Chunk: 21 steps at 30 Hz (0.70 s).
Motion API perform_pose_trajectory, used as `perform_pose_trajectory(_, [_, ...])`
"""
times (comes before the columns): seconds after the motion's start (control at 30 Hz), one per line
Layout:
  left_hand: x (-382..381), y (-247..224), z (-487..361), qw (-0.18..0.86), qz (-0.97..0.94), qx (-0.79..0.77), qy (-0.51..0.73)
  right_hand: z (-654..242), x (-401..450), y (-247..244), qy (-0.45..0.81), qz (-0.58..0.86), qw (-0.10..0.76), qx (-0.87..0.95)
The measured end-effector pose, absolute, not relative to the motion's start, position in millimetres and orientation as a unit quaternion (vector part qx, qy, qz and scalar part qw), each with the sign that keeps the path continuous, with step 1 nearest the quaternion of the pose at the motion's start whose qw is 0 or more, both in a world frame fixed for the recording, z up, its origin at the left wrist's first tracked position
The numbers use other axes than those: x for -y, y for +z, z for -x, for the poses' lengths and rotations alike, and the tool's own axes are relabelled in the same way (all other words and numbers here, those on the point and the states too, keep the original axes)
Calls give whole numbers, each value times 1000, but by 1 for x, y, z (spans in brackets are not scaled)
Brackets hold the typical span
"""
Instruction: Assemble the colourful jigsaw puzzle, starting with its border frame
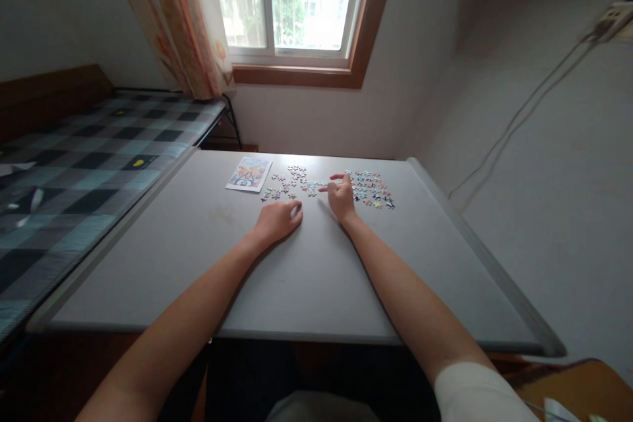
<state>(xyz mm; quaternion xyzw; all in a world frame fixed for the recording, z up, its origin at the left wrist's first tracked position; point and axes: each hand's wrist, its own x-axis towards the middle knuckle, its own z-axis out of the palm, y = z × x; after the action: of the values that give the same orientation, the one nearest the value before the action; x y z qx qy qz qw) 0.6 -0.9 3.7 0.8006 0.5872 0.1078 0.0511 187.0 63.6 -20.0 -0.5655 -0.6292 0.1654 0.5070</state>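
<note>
Small jigsaw pieces lie in two groups on a pale table [306,277]. The left group [297,173] is loosely spread, and the right group [373,188] is denser. My left hand [280,218] rests on the table just in front of the left group, its fingers curled with thumb and fingertips close together; whether anything is between them is too small to tell. My right hand [340,194] is between the two groups, its index finger and thumb apart and pointing left, over the pieces. A printed picture sheet [248,175] lies left of the pieces.
A bed with a checked cover [143,135] stands along the left side. Behind the table are a curtain [185,26] and a window [306,0]. A cable [524,105] hangs on the right wall. A wooden surface [588,389] is at the lower right.
</note>
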Motion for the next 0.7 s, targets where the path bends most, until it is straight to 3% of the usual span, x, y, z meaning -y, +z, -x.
perform_pose_trajectory(0.5, [3,6,-2,55,-798,-591,101,-178,-72,2,18,671,411,617])
perform_pose_trajectory(0.7, [2,7,-1,58,-801,-587,100,-167,-108,21,67,689,396,603])
